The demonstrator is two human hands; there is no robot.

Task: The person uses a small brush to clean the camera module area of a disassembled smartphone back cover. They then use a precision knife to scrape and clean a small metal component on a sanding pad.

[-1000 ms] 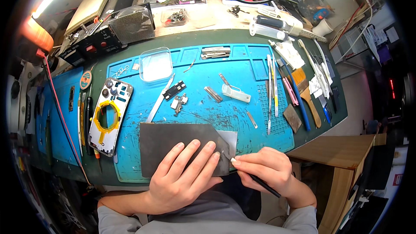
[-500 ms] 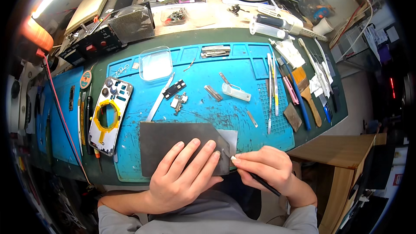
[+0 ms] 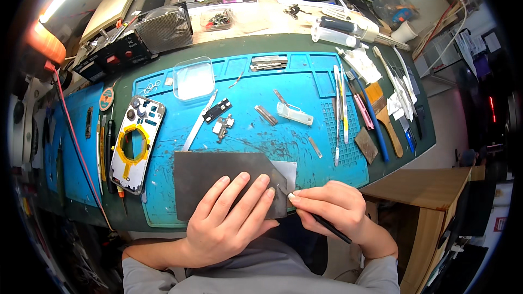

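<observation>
Four left fingers [image 3: 249,196] lie slightly spread on a dark board [image 3: 212,167]; right fingers [image 3: 317,194] pinch a black-handled tool [image 3: 333,229] at its right.

You wear a grey top [image 3: 250,277] with short sleeves [image 3: 143,277]; your forearms [image 3: 158,253], left hand [image 3: 229,226] and right hand [image 3: 339,209] are bare.

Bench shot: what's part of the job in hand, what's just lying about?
In use:
dark plate, left hand on it
black-handled tool, in right hand
pale sheet, partly covered by the plate (probably)

Apparently lying about:
phone frame
clear box
blue-handled brush
wooden-handled brush
</observation>
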